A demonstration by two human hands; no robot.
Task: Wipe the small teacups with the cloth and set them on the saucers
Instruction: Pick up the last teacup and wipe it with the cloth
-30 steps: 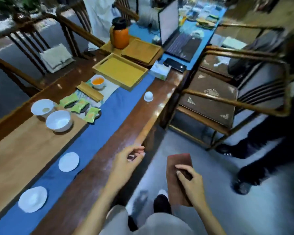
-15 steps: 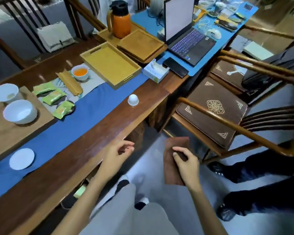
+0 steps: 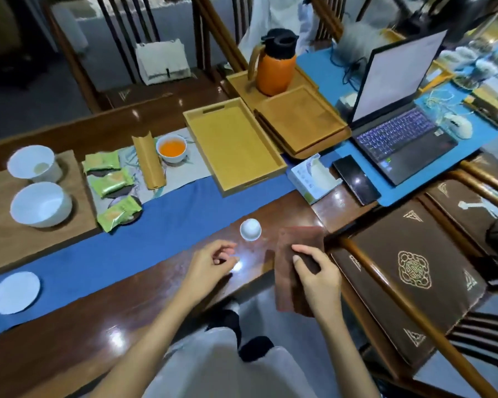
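Small white teacup (image 3: 250, 229) sits on the bench (image 3: 98, 320), just beyond the left hand (image 3: 213, 261), its grip loosely curled and empty; right hand (image 3: 318, 278) pinches the brown cloth (image 3: 292, 282).

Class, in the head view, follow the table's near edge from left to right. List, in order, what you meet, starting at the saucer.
saucer → left hand → small teacup → cloth, held by the right hand
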